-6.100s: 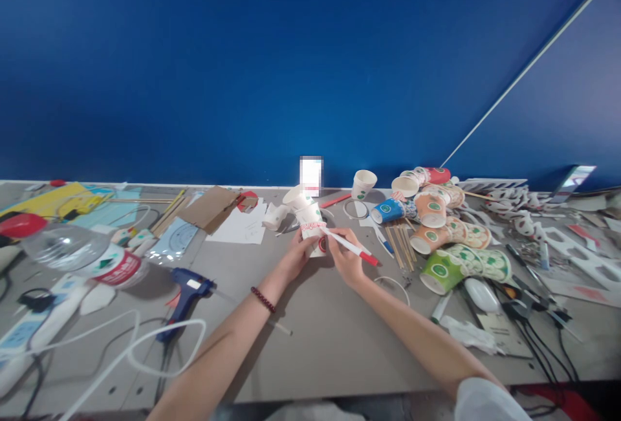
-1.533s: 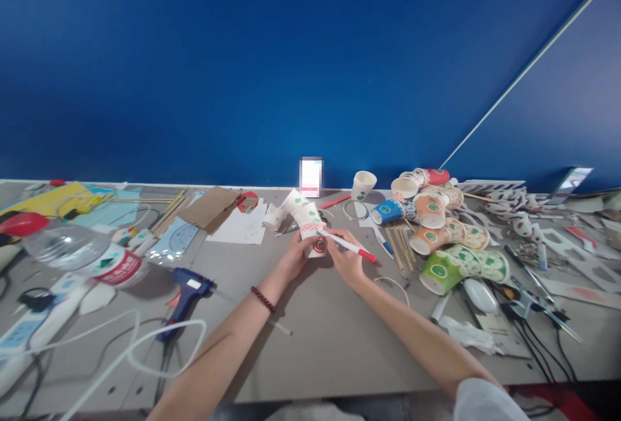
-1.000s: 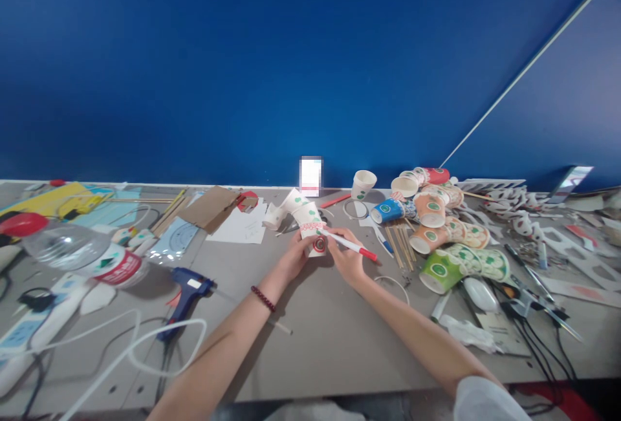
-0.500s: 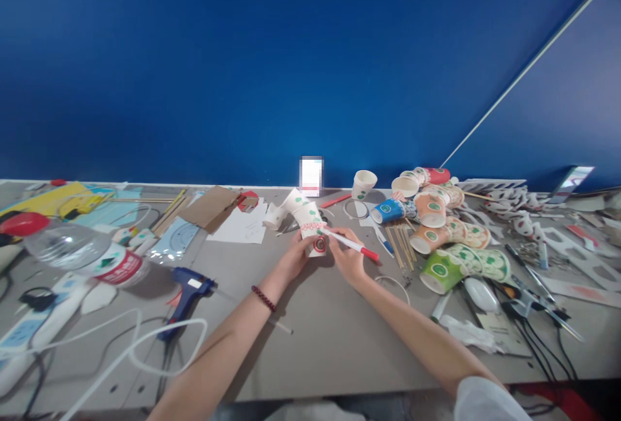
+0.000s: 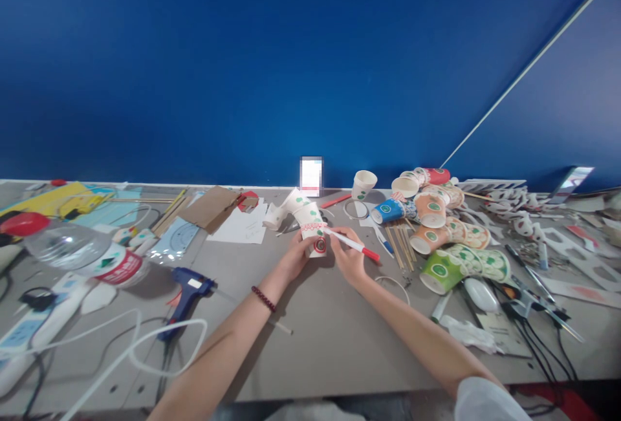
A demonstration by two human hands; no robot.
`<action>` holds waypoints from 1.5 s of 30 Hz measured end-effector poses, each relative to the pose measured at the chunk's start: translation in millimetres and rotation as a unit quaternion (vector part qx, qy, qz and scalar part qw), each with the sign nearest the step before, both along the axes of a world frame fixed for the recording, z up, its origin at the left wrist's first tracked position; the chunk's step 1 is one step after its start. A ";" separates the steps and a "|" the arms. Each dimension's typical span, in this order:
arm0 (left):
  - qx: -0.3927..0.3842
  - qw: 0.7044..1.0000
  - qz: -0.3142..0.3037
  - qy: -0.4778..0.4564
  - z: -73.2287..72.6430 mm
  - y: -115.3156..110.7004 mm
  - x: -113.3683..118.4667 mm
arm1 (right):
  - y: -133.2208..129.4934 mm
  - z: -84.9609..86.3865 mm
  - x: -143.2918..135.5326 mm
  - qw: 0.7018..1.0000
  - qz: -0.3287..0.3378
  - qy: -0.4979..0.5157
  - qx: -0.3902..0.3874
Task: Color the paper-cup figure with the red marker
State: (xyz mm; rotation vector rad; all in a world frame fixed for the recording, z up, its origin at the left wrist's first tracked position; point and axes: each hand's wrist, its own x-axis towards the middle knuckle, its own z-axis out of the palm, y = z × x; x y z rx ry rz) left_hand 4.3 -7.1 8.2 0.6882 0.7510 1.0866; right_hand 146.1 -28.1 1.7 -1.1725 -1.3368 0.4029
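At the middle of the table, my left hand (image 5: 297, 255) is closed round the near end of a curved chain of joined white paper cups (image 5: 313, 214) with green leaf prints. Red pen marks ring the near cup, and a round red emblem sits below them. In my right hand (image 5: 348, 256) is a white marker (image 5: 347, 240) with a red end, pinched between the fingers. Its tip meets the cup near the red marks. The far end of the chain bends away to the left, and my left fingers partly hide the near cup.
Paper cups in several colours (image 5: 439, 272) lie in stacks on the right, beside wooden sticks (image 5: 402, 246). An upright white cup (image 5: 363, 184) stands by the blue wall. Leftward are a blue glue gun (image 5: 187, 298), a red-capped bottle (image 5: 87, 256), white paper (image 5: 237, 227) and a power strip (image 5: 43, 324).
Both hands stay almost where they were. The red marks reach slightly differently around the cup, and the marker has shifted only a little.
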 end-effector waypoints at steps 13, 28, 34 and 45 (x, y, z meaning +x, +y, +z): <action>0.018 1.000 0.007 -0.023 -0.9 1.3 1.8 | 0.9 -4.2 1.4 1.000 0.016 0.021 0.006; -0.001 1.000 0.008 -0.020 -3.8 0.9 1.4 | -3.6 2.8 -0.8 0.999 0.004 -0.030 0.031; -0.021 1.000 0.005 -0.021 -3.5 0.6 -0.2 | -1.9 -0.3 -1.3 0.999 -0.011 -0.021 0.035; -0.012 1.000 -0.005 -0.019 -7.6 2.1 -0.9 | -0.4 -3.6 -0.3 0.999 -0.022 -0.038 0.030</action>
